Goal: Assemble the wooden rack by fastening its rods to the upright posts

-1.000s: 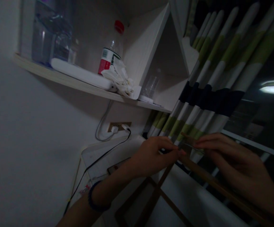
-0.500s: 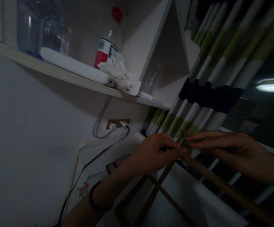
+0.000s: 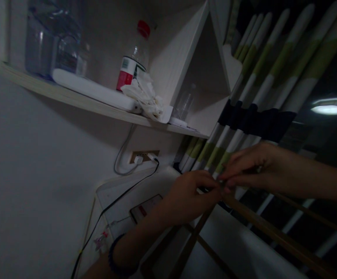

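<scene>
Left hand [image 3: 190, 193], right hand [image 3: 249, 166]: fingertips pinched together over end of brown wooden rail [image 3: 273, 231], likely steadying something small; contents too dim to tell.

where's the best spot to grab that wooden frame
Probably the long top rail, just right of the corner where the left hand and right hand meet. Come from above: the rail is slim and bare there, with open space over it.
</scene>
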Available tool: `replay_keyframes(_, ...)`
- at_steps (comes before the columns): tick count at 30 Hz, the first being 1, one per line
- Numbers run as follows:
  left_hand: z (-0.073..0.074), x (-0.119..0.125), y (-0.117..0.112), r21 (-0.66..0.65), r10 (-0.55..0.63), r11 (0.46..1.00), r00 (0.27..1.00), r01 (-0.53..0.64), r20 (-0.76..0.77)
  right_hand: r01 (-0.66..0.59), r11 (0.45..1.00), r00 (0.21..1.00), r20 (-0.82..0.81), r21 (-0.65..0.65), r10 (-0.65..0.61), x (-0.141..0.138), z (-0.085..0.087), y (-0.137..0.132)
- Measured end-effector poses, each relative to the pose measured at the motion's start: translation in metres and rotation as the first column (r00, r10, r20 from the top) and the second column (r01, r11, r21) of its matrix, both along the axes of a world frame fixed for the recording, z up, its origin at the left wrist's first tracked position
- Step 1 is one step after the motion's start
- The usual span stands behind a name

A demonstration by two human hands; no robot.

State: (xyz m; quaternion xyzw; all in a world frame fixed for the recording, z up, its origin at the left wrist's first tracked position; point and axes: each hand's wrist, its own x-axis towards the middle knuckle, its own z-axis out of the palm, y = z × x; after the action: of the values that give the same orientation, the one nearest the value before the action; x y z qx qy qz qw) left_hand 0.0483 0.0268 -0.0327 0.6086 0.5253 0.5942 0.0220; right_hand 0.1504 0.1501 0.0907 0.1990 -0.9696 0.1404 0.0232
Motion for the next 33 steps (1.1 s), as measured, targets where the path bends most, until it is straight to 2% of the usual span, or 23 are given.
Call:
replay_keyframes(3, 0.000, 0.000, 0.000, 0.016, 0.002, 1.000, 1.000, -0.003, 0.009, 0.098, 0.992, 0.995, -0.002, -0.076, -0.098, -0.005, -0.003, -0.003)
replay_keyframes(7, -0.002, -0.001, 0.001, -0.006, 0.017, 1.000, 1.000, -0.017, 0.002, 0.194, 0.954, 0.980, 0.090, -0.228, -0.177, -0.005, -0.011, -0.004)
replay_keyframes(13, -0.005, -0.002, 0.003, 0.010, 0.028, 1.000, 1.000, -0.028, -0.006, 0.254, 0.925, 0.967, 0.107, -0.281, -0.232, 0.001, -0.015, 0.001)
replay_keyframes(15, -0.005, -0.002, 0.003, 0.015, 0.038, 0.999, 0.999, -0.038, -0.006, 0.227, 0.948, 0.974, 0.056, -0.224, -0.220, 0.005, -0.015, 0.004)
replay_keyframes(18, -0.004, -0.001, 0.003, 0.006, 0.046, 0.999, 0.999, -0.046, -0.006, 0.161, 0.984, 0.977, -0.130, -0.081, -0.171, 0.011, -0.015, 0.011)
replay_keyframes(20, -0.004, -0.001, 0.003, 0.007, 0.035, 0.999, 0.999, -0.035, -0.007, 0.125, 0.991, 0.969, -0.210, -0.037, -0.130, 0.016, -0.016, 0.015)
replay_keyframes(26, -0.005, 0.000, 0.003, 0.030, 0.029, 0.999, 1.000, -0.030, 0.005, 0.201, 0.979, 0.942, -0.284, 0.041, -0.181, 0.031, -0.023, 0.015)
replay_keyframes(33, -0.007, -0.001, 0.007, 0.063, -0.001, 0.998, 0.999, -0.002, 0.038, 0.037, 0.997, 0.955, -0.296, 0.065, -0.016, 0.036, -0.021, 0.000)
